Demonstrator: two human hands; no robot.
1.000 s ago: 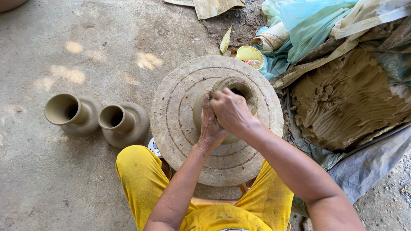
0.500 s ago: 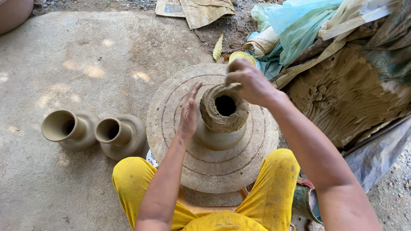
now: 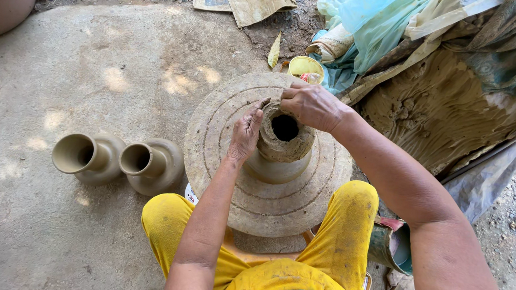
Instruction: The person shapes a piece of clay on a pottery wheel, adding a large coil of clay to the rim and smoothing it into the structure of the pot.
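Note:
A rough, wet clay pot with a dark round mouth stands in the middle of a round grooved potter's wheel. My left hand presses its fingers against the pot's left wall near the rim. My right hand lies over the far right edge of the rim, fingers curled onto the clay. Both hands touch the pot. My knees in yellow trousers frame the wheel.
Two finished clay vases stand on the concrete floor left of the wheel. A large heap of raw clay on cloth lies to the right. A small yellow bowl sits beyond the wheel. A pink basin is at the top left.
A second ago both hands covered the top of the pot. They have since spread apart, the left to the side wall, the right to the far rim, and the mouth shows.

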